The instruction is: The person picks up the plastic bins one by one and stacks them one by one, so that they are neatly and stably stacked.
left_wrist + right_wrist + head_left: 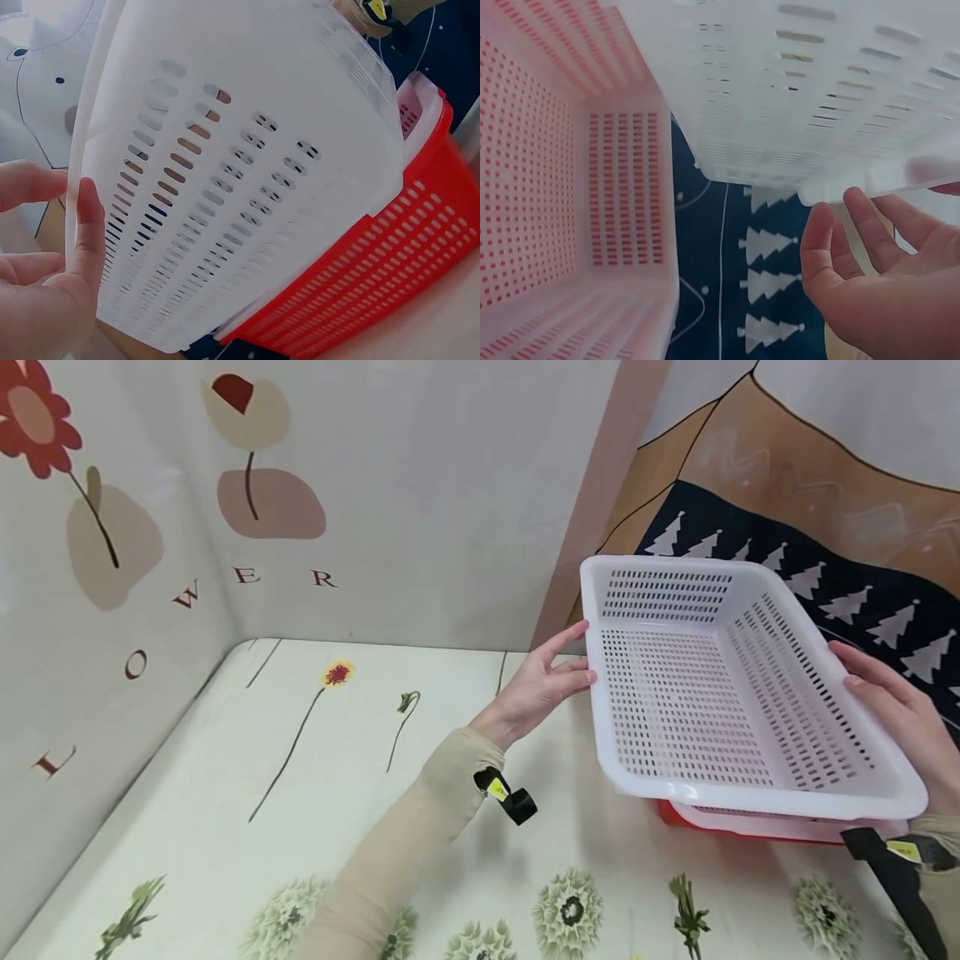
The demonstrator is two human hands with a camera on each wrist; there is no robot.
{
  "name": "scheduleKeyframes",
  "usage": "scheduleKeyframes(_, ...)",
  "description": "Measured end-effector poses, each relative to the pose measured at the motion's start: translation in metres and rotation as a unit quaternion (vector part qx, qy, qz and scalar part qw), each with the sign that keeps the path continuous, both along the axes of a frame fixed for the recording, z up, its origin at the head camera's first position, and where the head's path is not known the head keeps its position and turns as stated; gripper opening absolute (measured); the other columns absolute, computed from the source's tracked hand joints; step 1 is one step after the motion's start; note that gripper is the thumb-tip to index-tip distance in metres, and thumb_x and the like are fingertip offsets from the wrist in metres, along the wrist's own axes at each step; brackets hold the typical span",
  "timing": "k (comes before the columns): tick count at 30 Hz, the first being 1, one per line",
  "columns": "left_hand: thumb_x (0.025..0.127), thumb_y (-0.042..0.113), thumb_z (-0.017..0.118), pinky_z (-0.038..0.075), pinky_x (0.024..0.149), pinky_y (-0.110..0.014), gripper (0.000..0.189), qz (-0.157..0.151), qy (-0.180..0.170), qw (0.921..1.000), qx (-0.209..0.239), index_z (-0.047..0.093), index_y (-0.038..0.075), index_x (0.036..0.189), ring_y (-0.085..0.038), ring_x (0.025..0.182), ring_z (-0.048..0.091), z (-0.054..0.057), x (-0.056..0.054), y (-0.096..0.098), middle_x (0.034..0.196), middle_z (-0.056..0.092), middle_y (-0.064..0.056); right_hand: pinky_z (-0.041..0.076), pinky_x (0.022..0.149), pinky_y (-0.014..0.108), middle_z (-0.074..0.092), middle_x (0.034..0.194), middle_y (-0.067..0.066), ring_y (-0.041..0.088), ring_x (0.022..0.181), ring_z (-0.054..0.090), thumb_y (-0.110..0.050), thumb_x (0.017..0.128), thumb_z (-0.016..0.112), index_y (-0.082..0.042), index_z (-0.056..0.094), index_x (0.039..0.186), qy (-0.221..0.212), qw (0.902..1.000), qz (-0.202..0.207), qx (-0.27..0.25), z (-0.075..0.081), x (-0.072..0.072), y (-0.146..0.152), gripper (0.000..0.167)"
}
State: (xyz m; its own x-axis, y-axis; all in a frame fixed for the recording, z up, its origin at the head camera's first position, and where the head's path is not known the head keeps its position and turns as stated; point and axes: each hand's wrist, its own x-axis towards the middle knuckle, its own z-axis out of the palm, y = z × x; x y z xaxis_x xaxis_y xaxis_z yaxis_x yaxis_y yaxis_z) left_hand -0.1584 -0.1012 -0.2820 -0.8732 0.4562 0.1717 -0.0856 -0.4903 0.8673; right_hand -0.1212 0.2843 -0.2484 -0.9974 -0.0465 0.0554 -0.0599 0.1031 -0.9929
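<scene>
A white perforated plastic basket [637, 785] is held up by both hands, tilted so its inside shows in the head view. My left hand [528, 693] pinches its left rim, thumb on the outer side in the left wrist view. On the opposite rim, my right hand [900, 710] grips with fingers curled under the edge. Below is a pink basket [630, 274], nested inside a red basket [375, 277]. The white one hides most of both in the head view. A gap separates white from pink in the right wrist view.
The table is covered by a white cloth [337, 827] printed with flowers. Light walls [435, 510] with flower pictures and letters rise behind and to the left. A dark blue printed panel with white trees [847, 602] stands behind the baskets at the right.
</scene>
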Motion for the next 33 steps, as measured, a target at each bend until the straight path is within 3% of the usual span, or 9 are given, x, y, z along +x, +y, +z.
scheduleKeyframes(7,0.092,-0.014,0.052,0.043,0.1,-0.038,0.07,-0.001,-0.002,0.9998,-0.017,0.027,0.01,0.152,-0.016,0.097,0.061,-0.001,0.0,0.014,0.138,0.046,-0.023,0.054,0.058,0.021,0.051,0.114,-0.014,0.001,0.081,0.063,-0.016,0.104,0.043,-0.028,0.034,0.15,-0.015,0.9999,0.001,0.006,-0.003,-0.004,0.018,0.048)
scheduleKeyframes(14,0.092,-0.014,0.053,0.044,0.099,-0.038,0.071,-0.009,-0.011,0.9995,-0.028,0.026,0.011,0.153,-0.02,0.1,0.062,-0.003,-0.003,0.026,0.133,0.049,-0.033,0.053,0.055,0.021,0.052,0.11,-0.018,-0.001,0.078,0.062,-0.019,0.105,0.042,-0.028,0.037,0.149,0.007,0.9969,-0.003,0.078,-0.005,-0.009,0.034,0.046)
scheduleKeyframes(17,0.091,-0.013,0.053,0.045,0.098,-0.035,0.07,-0.009,-0.017,0.9994,-0.027,0.029,0.011,0.152,-0.021,0.1,0.063,-0.005,-0.004,0.031,0.131,0.051,-0.032,0.053,0.055,0.02,0.054,0.11,-0.019,-0.002,0.078,0.063,-0.018,0.105,0.042,-0.028,0.039,0.148,0.009,0.9979,-0.006,0.064,-0.006,-0.01,0.039,0.045)
scheduleKeyframes(19,0.091,-0.013,0.054,0.046,0.097,-0.034,0.07,-0.007,-0.022,0.9993,-0.028,0.03,0.012,0.152,-0.022,0.101,0.063,-0.006,-0.005,0.036,0.13,0.053,-0.03,0.053,0.054,0.021,0.057,0.109,-0.02,-0.001,0.078,0.064,-0.018,0.105,0.042,-0.028,0.04,0.148,0.005,0.999,-0.006,0.043,-0.006,-0.009,0.042,0.044)
scheduleKeyframes(21,0.091,-0.013,0.055,0.046,0.097,-0.033,0.07,-0.009,-0.026,0.9993,-0.024,0.031,0.012,0.151,-0.024,0.103,0.063,-0.007,-0.006,0.04,0.13,0.053,-0.03,0.053,0.054,0.021,0.058,0.108,-0.022,-0.002,0.077,0.063,-0.02,0.105,0.042,-0.028,0.04,0.148,0.007,0.9979,-0.012,0.064,-0.006,-0.009,0.047,0.044)
scheduleKeyframes(23,0.091,-0.012,0.055,0.047,0.096,-0.032,0.069,-0.005,-0.029,0.9993,-0.024,0.033,0.013,0.151,-0.026,0.104,0.063,-0.007,-0.007,0.045,0.13,0.054,-0.028,0.053,0.054,0.021,0.056,0.108,-0.024,-0.004,0.078,0.062,-0.023,0.105,0.041,-0.03,0.037,0.149,0.007,0.9935,-0.021,0.112,-0.006,-0.009,0.051,0.045)
scheduleKeyframes(27,0.092,-0.01,0.056,0.046,0.097,-0.034,0.068,0.003,-0.032,0.9991,-0.026,0.034,0.015,0.151,-0.027,0.107,0.061,-0.007,-0.007,0.054,0.13,0.056,-0.019,0.05,0.057,0.017,0.047,0.111,-0.024,-0.012,0.079,0.057,-0.029,0.106,0.037,-0.031,0.029,0.153,0.019,0.9732,-0.041,0.225,-0.007,-0.011,0.06,0.048)
scheduleKeyframes(30,0.092,-0.008,0.057,0.046,0.098,-0.035,0.068,0.009,-0.036,0.9988,-0.034,0.034,0.016,0.151,-0.026,0.108,0.061,-0.008,-0.007,0.059,0.129,0.055,-0.005,0.049,0.058,0.015,0.047,0.112,-0.025,-0.014,0.08,0.056,-0.031,0.105,0.038,-0.029,0.028,0.153,0.02,0.9718,-0.051,0.23,-0.01,-0.015,0.064,0.049)
scheduleKeyframes(33,0.092,-0.006,0.057,0.046,0.098,-0.036,0.068,0.01,-0.039,0.9985,-0.036,0.033,0.018,0.151,-0.024,0.107,0.061,-0.009,-0.007,0.063,0.126,0.056,-0.001,0.049,0.057,0.014,0.048,0.11,-0.026,-0.015,0.079,0.055,-0.031,0.105,0.039,-0.029,0.028,0.153,0.021,0.9706,-0.061,0.232,-0.013,-0.017,0.067,0.049)
